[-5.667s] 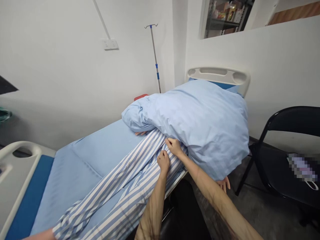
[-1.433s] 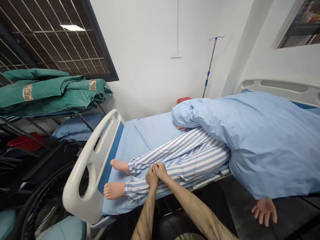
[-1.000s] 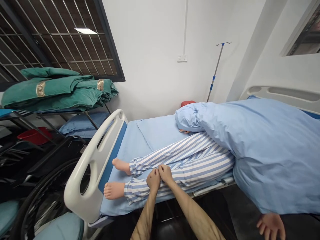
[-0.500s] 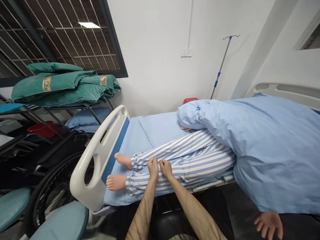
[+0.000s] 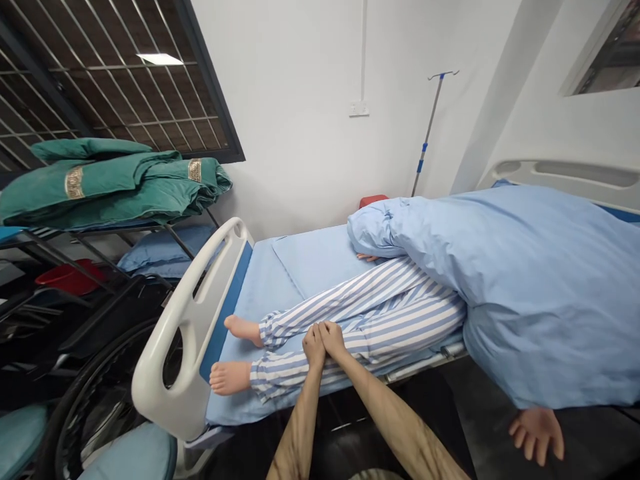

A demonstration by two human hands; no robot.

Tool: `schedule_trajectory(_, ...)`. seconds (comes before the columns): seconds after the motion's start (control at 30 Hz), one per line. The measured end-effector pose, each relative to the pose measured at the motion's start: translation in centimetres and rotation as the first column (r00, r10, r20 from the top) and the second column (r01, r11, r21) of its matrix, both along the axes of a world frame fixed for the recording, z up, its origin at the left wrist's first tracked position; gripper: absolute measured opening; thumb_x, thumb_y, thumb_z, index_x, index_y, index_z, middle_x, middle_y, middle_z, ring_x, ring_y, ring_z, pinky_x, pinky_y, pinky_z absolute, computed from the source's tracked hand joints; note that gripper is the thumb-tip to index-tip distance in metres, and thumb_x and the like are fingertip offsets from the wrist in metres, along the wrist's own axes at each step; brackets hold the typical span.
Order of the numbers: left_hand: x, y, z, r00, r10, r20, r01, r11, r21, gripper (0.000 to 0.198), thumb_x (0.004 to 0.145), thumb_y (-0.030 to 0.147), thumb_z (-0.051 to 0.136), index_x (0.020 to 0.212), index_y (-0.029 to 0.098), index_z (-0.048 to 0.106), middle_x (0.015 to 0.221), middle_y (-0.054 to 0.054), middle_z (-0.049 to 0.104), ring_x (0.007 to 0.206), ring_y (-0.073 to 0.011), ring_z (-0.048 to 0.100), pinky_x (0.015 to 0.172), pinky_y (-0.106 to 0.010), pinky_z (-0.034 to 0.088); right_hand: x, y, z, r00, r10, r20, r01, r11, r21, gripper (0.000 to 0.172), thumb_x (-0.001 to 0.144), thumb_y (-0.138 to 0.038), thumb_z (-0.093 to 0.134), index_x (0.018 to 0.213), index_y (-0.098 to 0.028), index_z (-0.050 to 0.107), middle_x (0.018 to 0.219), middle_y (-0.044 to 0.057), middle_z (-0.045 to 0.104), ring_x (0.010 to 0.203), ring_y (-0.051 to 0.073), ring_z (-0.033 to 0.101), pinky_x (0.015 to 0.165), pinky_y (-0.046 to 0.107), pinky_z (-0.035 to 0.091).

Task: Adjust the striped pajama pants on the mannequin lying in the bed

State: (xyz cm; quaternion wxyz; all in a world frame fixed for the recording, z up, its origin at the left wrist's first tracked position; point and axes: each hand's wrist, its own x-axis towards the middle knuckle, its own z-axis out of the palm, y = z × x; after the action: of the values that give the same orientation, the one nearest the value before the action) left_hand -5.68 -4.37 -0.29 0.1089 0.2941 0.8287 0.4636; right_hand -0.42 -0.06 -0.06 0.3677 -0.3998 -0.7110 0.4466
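Observation:
My left hand (image 5: pixel 314 347) and my right hand (image 5: pixel 332 339) are both closed into fists and touch each other side by side. They are over the nearer lower leg of the blue-and-white striped trousers (image 5: pixel 390 325); whether they press on the cloth I cannot tell. Nothing shows in either fist. The trousers are on a figure, apparently a care manikin, lying on the bed. Its bare feet (image 5: pixel 231 378) point to the footboard. A light-blue quilt (image 5: pixel 540 280) covers its upper body. One manikin hand (image 5: pixel 539 433) hangs out below the quilt at the near side.
A white footboard (image 5: pixel 155 353) closes the bed's left end. Beyond it are a wheelchair wheel (image 5: pixel 67 427), round stools (image 5: pixel 133 453), a red basin (image 5: pixel 70 277) and folded green bedding (image 5: pixel 115 183). An IV pole (image 5: pixel 429 133) rises behind the bed.
My view has shifted slightly to the right. My two fists, a little apart before, have come together over the lower leg. The manikin and quilt look the same.

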Motion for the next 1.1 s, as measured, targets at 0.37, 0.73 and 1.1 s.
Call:
schedule_trajectory(0.37,0.5,-0.1,0.1,0.996,0.041,0.075,-0.042,0.999,0.002,0.045,0.096,0.034,0.023,0.065,0.020,0.053,0.067,-0.009,0.063,0.066,-0.0178,0.056,0.066,-0.028,0.037,1.3,1.0,4.7,0.996,0.070,-0.050,-0.065,0.993,0.097,0.040,0.088,-0.032,0.042,0.051,-0.019,0.038,0.048,-0.005,0.036,0.050,0.009,0.034,0.053,0.023,0.024)
schedule_trajectory(0.73,0.4,0.4,0.1,0.999,0.004,0.042,-0.003,0.999,-0.044,0.045,0.095,0.033,0.026,0.061,0.019,0.054,0.070,-0.009,0.065,0.070,-0.0174,0.057,0.069,-0.028,0.038,1.0,1.5,-0.4,0.993,0.012,0.114,-0.017,0.999,0.042,0.035,0.086,-0.027,0.043,0.052,-0.019,0.046,0.051,0.001,0.052,0.054,0.013,0.044,0.056,0.028,0.025)
schedule_trajectory(1.1,1.2,1.8,3.3,0.982,-0.141,0.126,0.125,0.983,0.132,0.048,0.093,0.037,0.027,0.052,0.020,0.047,0.051,-0.005,0.053,0.053,-0.0147,0.050,0.059,-0.027,0.039,1.5,2.6,-1.1,0.989,0.036,-0.143,-0.039,0.999,-0.017,0.037,0.085,-0.037,0.035,0.052,-0.021,0.039,0.050,0.001,0.047,0.053,0.015,0.044,0.055,0.027,0.031)
